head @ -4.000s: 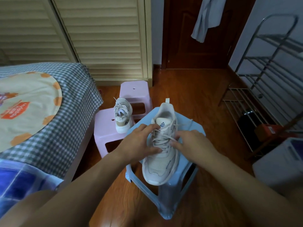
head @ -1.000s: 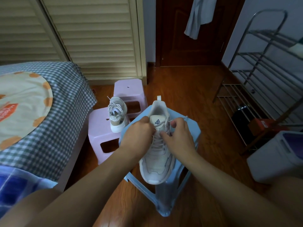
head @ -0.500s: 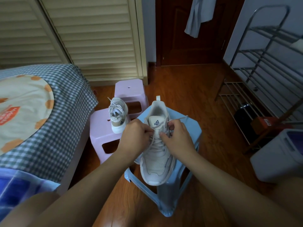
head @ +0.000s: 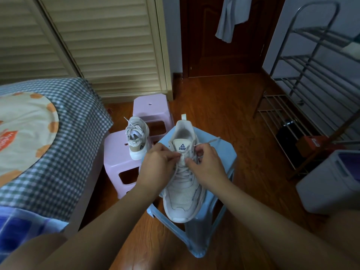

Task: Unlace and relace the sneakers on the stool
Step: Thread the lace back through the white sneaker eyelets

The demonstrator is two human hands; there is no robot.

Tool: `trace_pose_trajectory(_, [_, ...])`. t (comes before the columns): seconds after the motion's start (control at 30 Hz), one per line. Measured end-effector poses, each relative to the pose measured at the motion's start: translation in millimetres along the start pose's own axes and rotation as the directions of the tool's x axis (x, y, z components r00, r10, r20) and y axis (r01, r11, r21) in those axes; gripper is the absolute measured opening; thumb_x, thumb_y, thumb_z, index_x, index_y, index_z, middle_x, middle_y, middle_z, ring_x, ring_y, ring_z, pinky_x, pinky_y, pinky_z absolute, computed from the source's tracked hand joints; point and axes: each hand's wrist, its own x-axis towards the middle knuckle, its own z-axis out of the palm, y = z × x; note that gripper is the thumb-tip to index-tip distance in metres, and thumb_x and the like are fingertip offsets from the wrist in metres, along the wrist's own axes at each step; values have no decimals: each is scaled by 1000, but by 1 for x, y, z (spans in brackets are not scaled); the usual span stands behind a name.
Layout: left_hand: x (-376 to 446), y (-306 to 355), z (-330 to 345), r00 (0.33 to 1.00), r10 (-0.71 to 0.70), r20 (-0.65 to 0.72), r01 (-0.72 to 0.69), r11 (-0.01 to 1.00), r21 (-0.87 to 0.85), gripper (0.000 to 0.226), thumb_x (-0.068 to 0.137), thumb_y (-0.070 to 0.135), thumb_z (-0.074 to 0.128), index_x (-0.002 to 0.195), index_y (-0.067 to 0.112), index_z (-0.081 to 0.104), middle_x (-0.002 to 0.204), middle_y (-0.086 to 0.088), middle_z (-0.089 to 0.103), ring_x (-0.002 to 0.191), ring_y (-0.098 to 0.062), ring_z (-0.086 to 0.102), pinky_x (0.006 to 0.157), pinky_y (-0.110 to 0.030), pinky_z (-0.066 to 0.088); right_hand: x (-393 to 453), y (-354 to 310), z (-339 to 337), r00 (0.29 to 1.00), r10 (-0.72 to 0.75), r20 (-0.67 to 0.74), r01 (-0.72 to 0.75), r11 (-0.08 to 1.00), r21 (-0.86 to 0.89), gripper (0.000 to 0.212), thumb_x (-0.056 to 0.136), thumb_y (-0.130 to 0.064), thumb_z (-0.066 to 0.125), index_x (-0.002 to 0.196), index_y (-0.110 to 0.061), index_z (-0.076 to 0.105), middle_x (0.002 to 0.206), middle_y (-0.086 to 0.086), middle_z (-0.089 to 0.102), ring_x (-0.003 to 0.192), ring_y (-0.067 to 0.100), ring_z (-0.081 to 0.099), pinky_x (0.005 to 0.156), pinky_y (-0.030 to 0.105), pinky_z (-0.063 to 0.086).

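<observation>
A white sneaker point(head: 181, 193) lies toe toward me on a light blue stool point(head: 226, 152). Both hands work at its top eyelets, just below the tongue label. My left hand point(head: 157, 162) pinches the lace point(head: 211, 141) on the left side of the tongue. My right hand point(head: 206, 164) pinches the lace on the right side; a loose lace end trails off toward the stool's far right. A second white sneaker point(head: 137, 137), laced, stands on a pink stool point(head: 115, 158) to the left.
Another pink stool point(head: 151, 106) stands behind the first. A bed with a checked cover point(head: 64, 145) fills the left. A metal rack point(head: 311, 90) and a grey bin point(head: 331, 182) stand at the right. Wooden floor lies around the stools.
Over the last four seconds both hands moved from the middle of the lacing up to the top eyelets by the tongue. In the last half second they barely shifted.
</observation>
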Motion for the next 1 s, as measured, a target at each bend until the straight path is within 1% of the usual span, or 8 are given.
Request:
trace_pose_trajectory(0.07, [-7, 1, 2, 988, 155, 16, -155, 976, 154, 18, 81, 4, 79, 98, 11, 81, 88, -5, 62, 74, -17, 61, 69, -24, 49, 0, -1, 0, 1000, -1, 1, 1, 1000, -1, 35, 87, -39, 71, 111, -30, 47, 112, -6, 50, 99, 10, 51, 82, 27, 43])
trace_pose_trajectory(0.13, [-10, 0, 2, 981, 187, 50, -193, 962, 194, 22, 78, 3, 80, 98, 12, 81, 89, -7, 66, 75, -23, 66, 65, -24, 46, -1, -2, 0, 1000, -5, 0, 5, 1000, -10, 34, 87, -38, 71, 110, -31, 46, 111, -5, 50, 99, 11, 51, 81, 26, 41])
trace_pose_trajectory(0.33, [-1, -3, 0, 992, 124, 18, -124, 969, 212, 10, 85, 13, 74, 92, 16, 80, 85, -5, 71, 77, -26, 67, 67, -39, 58, -1, -5, -1, 1000, 13, 20, -13, 1000, -16, 39, 88, -38, 71, 118, -26, 50, 115, -5, 49, 104, 13, 52, 88, 30, 47])
trace_pose_trajectory(0.43, [-1, -1, 4, 995, 101, -20, -95, 979, 182, 6, 84, 10, 76, 87, 14, 80, 86, -6, 60, 71, -19, 57, 62, -31, 49, -2, -5, -2, 1000, 11, 26, -10, 1000, -10, 39, 87, -38, 72, 118, -27, 50, 115, -6, 50, 103, 12, 53, 87, 30, 48])
trace_pose_trajectory(0.57, [4, 0, 7, 995, 100, -27, -98, 993, 61, 9, 83, 4, 78, 89, 10, 81, 89, -3, 58, 76, -11, 54, 72, -25, 48, -10, -6, -5, 999, -26, -46, 24, 999, -38, 34, 87, -37, 73, 107, -31, 45, 109, -10, 49, 94, 10, 54, 77, 29, 45])
trace_pose_trajectory(0.77, [7, -10, 7, 991, 134, -8, -134, 990, -32, 9, 83, 7, 78, 90, 13, 81, 86, 3, 63, 80, -1, 55, 78, -22, 49, -24, -4, -5, 957, -276, -95, 255, 949, -187, 12, 96, -27, 64, 106, -27, 58, 122, -12, 46, 91, 15, 62, 78, 32, 56])
trace_pose_trajectory(0.9, [3, -8, 7, 996, 88, 8, -88, 996, -11, 13, 86, 2, 75, 95, 10, 80, 91, 3, 62, 82, 1, 51, 80, -4, 41, -22, 0, -4, 912, -403, -82, 345, 858, -379, 18, 96, -23, 63, 114, -23, 66, 130, -2, 47, 85, 20, 62, 65, 38, 57])
trace_pose_trajectory(1.0, [-1, -4, 6, 998, 60, 29, -61, 998, 22, 15, 89, 2, 71, 98, 10, 79, 96, -1, 62, 84, -6, 53, 79, -5, 40, -19, -3, -5, 847, -529, -49, 423, 727, -541, 14, 93, -23, 67, 105, -19, 71, 125, 5, 53, 106, 25, 55, 75, 34, 54])
